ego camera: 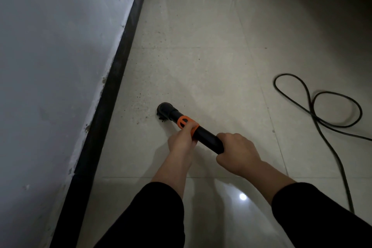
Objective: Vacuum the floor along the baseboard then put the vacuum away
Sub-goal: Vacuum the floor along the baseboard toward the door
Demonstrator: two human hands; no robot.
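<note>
- Left hand (182,140) clenched on the orange collar (188,125) of the wand (203,134).
- Right hand (236,153) gripping the wand's black rear end.
- Brush head (164,111) down on the tile floor (201,56), near the dark baseboard (112,78) but apart from it.
- Brown crumbs (141,104) scattered between brush head and baseboard.
- Black cord (322,110) looped on the floor at right, well apart from the wand.

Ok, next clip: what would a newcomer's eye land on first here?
Probably the black vacuum wand with its orange collar, mid-frame, gripped by the left hand and right hand, its brush head down on the tile. Next, the black baseboard slanting up the left, gritty specks beside it, and a looped black cord at right.
</note>
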